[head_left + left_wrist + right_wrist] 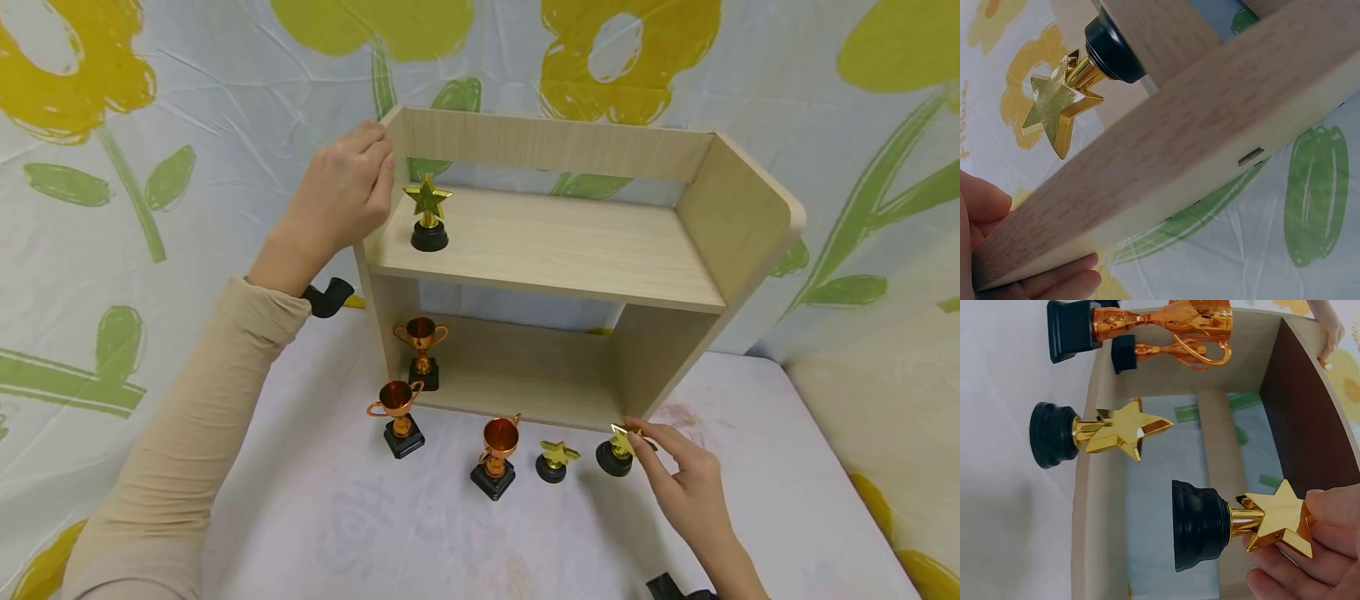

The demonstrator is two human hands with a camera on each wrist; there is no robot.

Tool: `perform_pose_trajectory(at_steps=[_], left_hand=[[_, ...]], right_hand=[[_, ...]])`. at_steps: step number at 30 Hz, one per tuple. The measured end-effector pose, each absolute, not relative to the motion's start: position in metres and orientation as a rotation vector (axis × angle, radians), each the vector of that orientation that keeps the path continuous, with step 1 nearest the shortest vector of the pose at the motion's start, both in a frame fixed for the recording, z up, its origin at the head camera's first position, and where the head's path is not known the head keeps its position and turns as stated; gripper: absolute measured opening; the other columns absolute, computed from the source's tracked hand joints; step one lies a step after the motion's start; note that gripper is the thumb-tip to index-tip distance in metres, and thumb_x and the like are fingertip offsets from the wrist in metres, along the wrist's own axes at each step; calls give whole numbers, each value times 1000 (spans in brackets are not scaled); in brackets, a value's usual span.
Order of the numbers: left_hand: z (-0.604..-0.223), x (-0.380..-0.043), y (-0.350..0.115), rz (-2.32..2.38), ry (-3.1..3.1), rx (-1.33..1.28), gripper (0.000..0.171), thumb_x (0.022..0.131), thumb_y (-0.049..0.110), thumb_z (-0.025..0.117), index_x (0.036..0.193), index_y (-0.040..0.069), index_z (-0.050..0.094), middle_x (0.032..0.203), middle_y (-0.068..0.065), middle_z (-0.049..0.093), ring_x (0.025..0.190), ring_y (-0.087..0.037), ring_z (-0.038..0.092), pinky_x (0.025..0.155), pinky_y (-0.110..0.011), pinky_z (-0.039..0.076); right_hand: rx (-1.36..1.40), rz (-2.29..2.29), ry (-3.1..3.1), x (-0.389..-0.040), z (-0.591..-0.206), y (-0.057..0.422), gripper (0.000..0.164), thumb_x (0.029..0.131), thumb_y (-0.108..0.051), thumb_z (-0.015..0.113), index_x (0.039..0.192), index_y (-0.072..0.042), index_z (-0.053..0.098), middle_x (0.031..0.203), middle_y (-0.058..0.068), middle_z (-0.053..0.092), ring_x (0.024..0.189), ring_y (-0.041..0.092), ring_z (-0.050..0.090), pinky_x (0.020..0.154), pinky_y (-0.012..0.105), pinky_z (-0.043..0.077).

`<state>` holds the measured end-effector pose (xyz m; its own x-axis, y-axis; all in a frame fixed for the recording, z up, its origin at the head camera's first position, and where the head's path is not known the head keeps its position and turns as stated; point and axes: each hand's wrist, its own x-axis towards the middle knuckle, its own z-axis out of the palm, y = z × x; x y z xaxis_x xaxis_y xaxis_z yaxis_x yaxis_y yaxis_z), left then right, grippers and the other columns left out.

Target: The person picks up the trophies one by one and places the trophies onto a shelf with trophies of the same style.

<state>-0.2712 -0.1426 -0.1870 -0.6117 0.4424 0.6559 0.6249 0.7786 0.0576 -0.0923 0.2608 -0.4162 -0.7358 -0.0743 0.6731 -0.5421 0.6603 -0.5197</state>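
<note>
My left hand [347, 185] grips the upper left side panel of a small wooden shelf [547, 242], thumb on one face and fingers on the other in the left wrist view. Between the thumb and fingers of my right hand [688, 487] is the star of a gold star trophy [1200, 525] with a black round base, in front of the shelf's right end. Just left of it stands another gold star trophy [552, 465] on the table. A third star trophy [429, 223] is on the upper board, close to my left hand.
One bronze cup trophy [423, 354] stands on the lower board at the left. Two more, a left cup [401, 425] and a middle cup [495, 467], stand on the white-covered table [360, 533] before the shelf. A flower-printed cloth [247, 108] hangs behind.
</note>
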Motion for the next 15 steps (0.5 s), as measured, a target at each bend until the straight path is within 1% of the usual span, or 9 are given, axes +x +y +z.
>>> perform_pose_trajectory(at_steps=[4, 15], left_hand=[[-187, -271, -143, -375, -2313, -788, 39, 103, 11, 37, 113, -16, 63, 131, -30, 57, 134, -40, 47, 114, -43, 33], [-187, -271, -143, -362, -2305, -789, 39, 102, 11, 38, 112, -16, 64, 130, -31, 58, 132, -40, 48, 114, -43, 34]], right_hand=[[474, 966, -2255, -94, -412, 259, 31, 79, 13, 73, 108, 0, 74, 99, 10, 74, 101, -11, 60, 88, 6, 42], [482, 984, -2243, -95, -404, 255, 31, 80, 14, 72, 108, 0, 75, 98, 11, 74, 99, -10, 61, 87, 7, 43]])
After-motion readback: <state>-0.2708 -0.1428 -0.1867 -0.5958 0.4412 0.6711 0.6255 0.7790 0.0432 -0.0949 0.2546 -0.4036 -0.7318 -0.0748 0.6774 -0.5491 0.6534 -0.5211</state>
